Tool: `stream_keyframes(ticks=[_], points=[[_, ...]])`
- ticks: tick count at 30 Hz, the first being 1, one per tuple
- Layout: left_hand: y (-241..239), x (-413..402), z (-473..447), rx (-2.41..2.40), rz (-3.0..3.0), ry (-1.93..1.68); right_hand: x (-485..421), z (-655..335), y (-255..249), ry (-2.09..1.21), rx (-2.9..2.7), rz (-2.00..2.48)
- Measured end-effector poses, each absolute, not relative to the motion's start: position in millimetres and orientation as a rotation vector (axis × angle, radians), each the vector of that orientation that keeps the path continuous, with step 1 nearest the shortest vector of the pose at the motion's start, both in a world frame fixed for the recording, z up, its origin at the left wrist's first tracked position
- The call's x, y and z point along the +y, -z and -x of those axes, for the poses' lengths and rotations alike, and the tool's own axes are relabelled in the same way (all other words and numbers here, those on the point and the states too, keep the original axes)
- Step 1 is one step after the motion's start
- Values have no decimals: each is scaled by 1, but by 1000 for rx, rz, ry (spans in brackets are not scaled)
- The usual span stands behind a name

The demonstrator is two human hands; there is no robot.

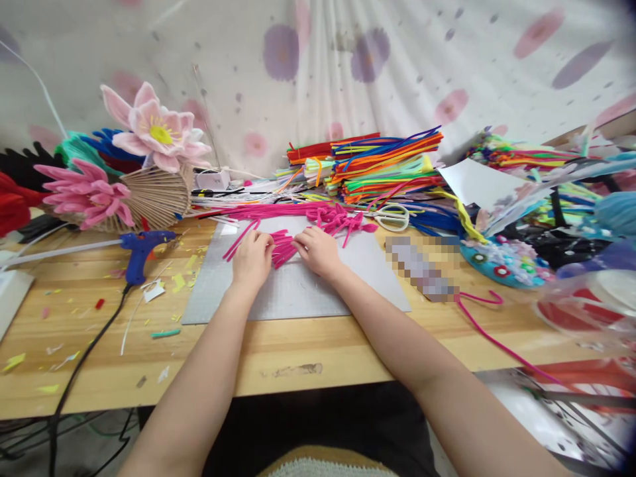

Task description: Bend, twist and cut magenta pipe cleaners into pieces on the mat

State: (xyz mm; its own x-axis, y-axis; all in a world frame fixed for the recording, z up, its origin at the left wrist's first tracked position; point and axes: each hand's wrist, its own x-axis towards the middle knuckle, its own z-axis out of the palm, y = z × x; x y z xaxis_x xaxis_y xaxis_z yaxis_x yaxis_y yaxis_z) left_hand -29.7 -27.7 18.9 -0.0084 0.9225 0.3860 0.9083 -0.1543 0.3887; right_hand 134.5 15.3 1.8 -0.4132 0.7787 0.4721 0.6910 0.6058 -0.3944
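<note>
Both my hands rest on a grey cutting mat on the wooden table. My left hand and my right hand are closed from either side on a small bundle of short pink pipe cleaner pieces. Just beyond my right hand lies a heap of bent pink pipe cleaners. Long pink pipe cleaners run along the mat's far edge.
A blue glue gun lies to the left, its black cord trailing off the front edge. Pink pipe-cleaner flowers stand at back left. Stacks of coloured pipe cleaners and scissors sit behind the mat. Craft clutter fills the right side.
</note>
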Motion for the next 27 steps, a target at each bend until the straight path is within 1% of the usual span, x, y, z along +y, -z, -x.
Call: stream_keyframes(ticks=[2, 4, 7, 10, 12, 16, 21, 27], points=[[-17, -26, 31, 1982, -2122, -956, 20, -135, 1, -375, -1996, 1159], [-13, -24, 31, 1895, -1969, -1030, 24, -134, 4, -680, -1769, 1082], [-8, -23, 24, 1632, -1527, -1113, 25, -130, 6, -1133, -1483, 902], [-8, -25, 11, 1343, -1082, -1077, 23, -126, 6, -1362, -1344, 823], [-9, -28, 4, 1251, -929, -1058, 21, -124, 6, -1397, -1325, 819], [-13, -30, 2, 1194, -804, -1053, 23, -125, 9, -1331, -1351, 826], [-14, -28, 6, 1210, -761, -1030, 25, -126, 11, -1258, -1395, 816], [-11, -27, 6, 1238, -831, -1013, 19, -125, 7, -1267, -1427, 814]])
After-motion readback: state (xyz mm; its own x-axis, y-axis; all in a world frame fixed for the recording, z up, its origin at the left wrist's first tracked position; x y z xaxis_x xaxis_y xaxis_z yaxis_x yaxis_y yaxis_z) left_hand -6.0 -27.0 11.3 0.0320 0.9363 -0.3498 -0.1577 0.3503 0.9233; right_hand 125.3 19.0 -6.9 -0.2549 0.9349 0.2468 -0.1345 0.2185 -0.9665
